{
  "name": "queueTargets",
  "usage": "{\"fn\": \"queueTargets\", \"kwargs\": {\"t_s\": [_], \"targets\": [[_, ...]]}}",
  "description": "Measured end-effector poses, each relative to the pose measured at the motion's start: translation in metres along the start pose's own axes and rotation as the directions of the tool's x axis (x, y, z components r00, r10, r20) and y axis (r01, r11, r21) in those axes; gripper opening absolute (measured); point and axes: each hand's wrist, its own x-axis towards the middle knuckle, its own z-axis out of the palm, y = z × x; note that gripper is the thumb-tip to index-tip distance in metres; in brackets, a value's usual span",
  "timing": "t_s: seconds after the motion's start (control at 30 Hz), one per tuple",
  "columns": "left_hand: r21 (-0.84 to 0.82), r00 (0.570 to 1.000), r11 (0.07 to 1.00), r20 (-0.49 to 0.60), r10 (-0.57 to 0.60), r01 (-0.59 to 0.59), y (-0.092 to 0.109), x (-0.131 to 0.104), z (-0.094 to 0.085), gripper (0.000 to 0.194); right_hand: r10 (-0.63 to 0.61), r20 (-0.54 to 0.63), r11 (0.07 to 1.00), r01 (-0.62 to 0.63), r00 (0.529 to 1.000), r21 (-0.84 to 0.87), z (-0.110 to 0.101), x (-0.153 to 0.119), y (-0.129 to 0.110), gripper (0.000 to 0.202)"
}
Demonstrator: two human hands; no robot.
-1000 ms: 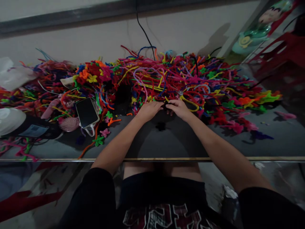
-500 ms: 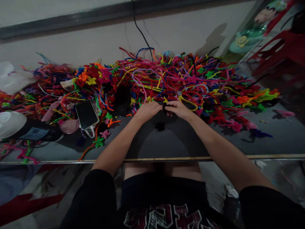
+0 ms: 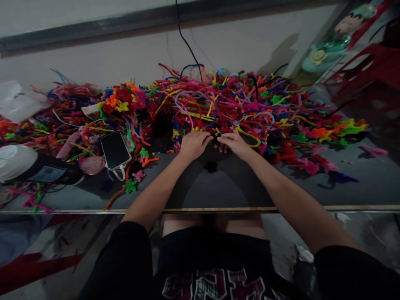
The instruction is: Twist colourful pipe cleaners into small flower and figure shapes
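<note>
Between my hands is a small black fuzzy piece (image 3: 216, 141), its exact shape too dark to make out. My left hand (image 3: 195, 146) pinches its left side with fingertips together. From the right, my right hand (image 3: 233, 143) grips the same piece between thumb and fingers. Just below them a black fuzzy flower shape (image 3: 210, 167) lies on the dark tabletop (image 3: 218, 191). Right behind my hands rises a long heap of colourful pipe cleaners (image 3: 200, 100). Scissors with yellow and red handles (image 3: 254, 141) rest at the heap's front, beside my right hand.
On the left are a white phone (image 3: 115, 151) with a cable, a pink brush (image 3: 92, 165) and a black bottle with a white lid (image 3: 46, 168). A dark phone (image 3: 161, 131) leans near the heap. Finished-looking colourful flowers (image 3: 308, 164) lie at right.
The fingers of my left hand have drawn slightly away from those of my right hand, showing more of the black piece. The whole view has shifted a little.
</note>
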Motion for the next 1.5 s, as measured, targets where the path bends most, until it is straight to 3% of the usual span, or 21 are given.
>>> {"fn": "queueTargets", "kwargs": {"t_s": [0.13,0.4,0.57,0.7,1.17,1.27,1.4,1.5], "targets": [[0.088,0.996,0.993,0.048,0.081,-0.085,0.006,-0.003,-0.001,0.045,-0.024,-0.116,1.000,0.025,0.993,0.004,0.003,0.001,0.002,0.038],[0.190,0.981,0.965,0.115,0.159,-0.179,0.008,0.001,0.001,0.035,-0.084,-0.109,0.993,0.074,0.991,-0.089,0.004,0.000,0.004,0.040],[0.118,0.987,0.983,0.101,0.127,-0.139,0.002,-0.002,0.004,0.031,-0.094,-0.087,0.989,0.082,0.992,-0.126,0.004,-0.002,0.002,0.042],[0.160,0.993,0.982,0.078,0.091,-0.103,-0.002,-0.004,0.008,0.033,-0.116,-0.092,0.982,0.100,0.989,-0.160,0.004,-0.001,0.005,0.045],[0.117,0.992,0.986,0.050,0.115,-0.120,-0.009,-0.004,0.012,0.023,-0.118,-0.099,0.973,0.095,0.988,-0.212,0.005,-0.001,0.006,0.043],[0.133,0.992,0.984,0.062,0.114,-0.122,-0.009,-0.003,0.011,0.023,-0.100,-0.162,0.984,0.074,0.982,-0.161,0.005,0.000,0.005,0.038],[0.112,0.985,0.980,0.073,0.158,-0.165,-0.010,0.000,0.008,0.021,-0.182,-0.234,0.979,0.152,0.955,-0.139,0.001,0.000,0.003,0.040],[0.067,0.979,0.979,0.085,0.185,-0.191,-0.010,0.001,0.005,0.021,-0.203,-0.151,0.966,0.173,0.968,-0.192,-0.002,-0.001,0.001,0.031]]}}
